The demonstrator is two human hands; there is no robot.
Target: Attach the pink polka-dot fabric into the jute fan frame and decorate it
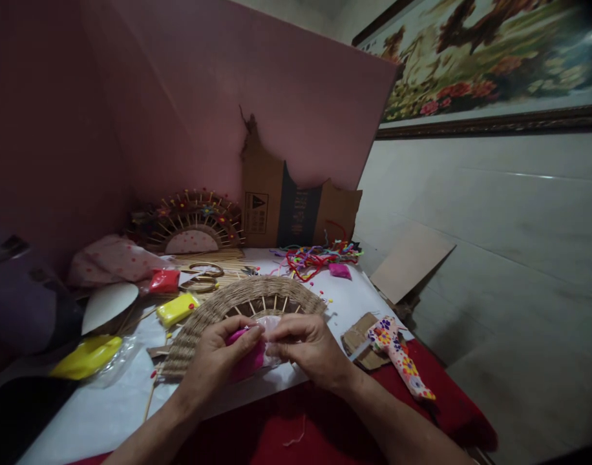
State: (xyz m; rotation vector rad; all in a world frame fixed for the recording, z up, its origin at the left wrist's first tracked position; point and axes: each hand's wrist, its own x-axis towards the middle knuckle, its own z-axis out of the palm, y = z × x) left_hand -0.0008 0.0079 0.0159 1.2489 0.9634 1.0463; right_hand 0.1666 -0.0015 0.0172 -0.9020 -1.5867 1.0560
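Note:
My left hand [213,358] and my right hand [308,345] meet over a pink lump in a clear plastic wrapper [250,358], both pinching it with closed fingers. Just behind them lies a half-round woven fan of jute rope and wooden sticks [218,307] on the white sheet [97,413]. The lump's lower part is hidden by my fingers.
Yellow packets [177,309] [85,356], a red packet [164,280], scissors [203,276], a pink lump [340,270], coloured cords [310,258], a decorated fan [189,219] and a cardboard box [286,206] lie behind. A flowered glue gun [400,355] rests on cardboard at right. Red cloth [296,426] covers the near edge.

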